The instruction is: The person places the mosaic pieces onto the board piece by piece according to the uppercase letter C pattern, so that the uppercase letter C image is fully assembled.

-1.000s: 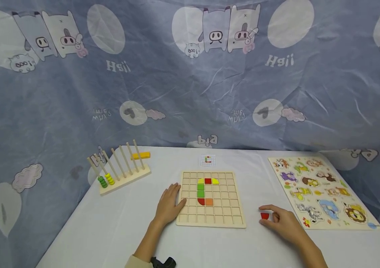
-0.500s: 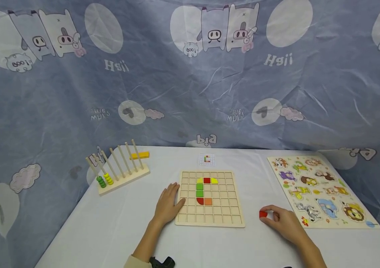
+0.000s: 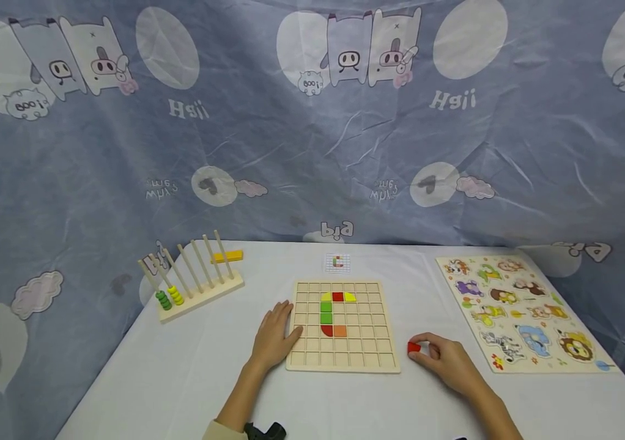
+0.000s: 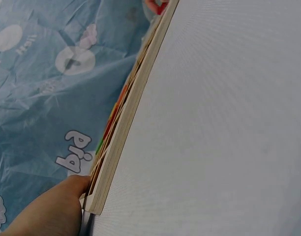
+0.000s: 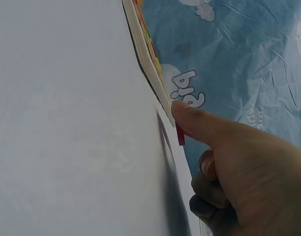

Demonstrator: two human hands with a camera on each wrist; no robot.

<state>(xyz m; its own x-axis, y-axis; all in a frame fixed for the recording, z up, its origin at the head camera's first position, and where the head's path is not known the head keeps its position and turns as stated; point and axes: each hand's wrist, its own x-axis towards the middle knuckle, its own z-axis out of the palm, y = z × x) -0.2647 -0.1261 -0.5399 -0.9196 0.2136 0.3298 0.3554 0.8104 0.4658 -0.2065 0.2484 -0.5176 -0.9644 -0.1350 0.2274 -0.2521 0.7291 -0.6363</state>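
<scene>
Between thumb and index finger, my right hand [image 3: 447, 362] pinches a small red block [image 3: 413, 347], just off the right side of a wooden grid board [image 3: 367, 362]. In the right wrist view, the red block [image 5: 180, 135] pokes out under the thumb; its far side is hidden. My left hand [image 3: 274, 340] rests at the board's left edge, thumb on the rim and fingers extended alongside. Set in the grid are yellow pieces [image 3: 350, 297], red pieces [image 3: 337, 296], green squares [image 3: 326, 313] and an orange square [image 3: 340, 330], forming a C-like outline.
Behind the board lies a small printed card [image 3: 337, 263] with a similar pattern. At left stands a peg rack [image 3: 202, 298] with green and yellow beads, a yellow bar [image 3: 227, 256] behind it. An animal puzzle board [image 3: 480, 342] lies at right on the white table [image 3: 169, 379].
My right hand has moved left toward the grid board, carrying the red block, which has turned in its fingers. The left hand stays at the board's edge. The head view has shifted slightly.
</scene>
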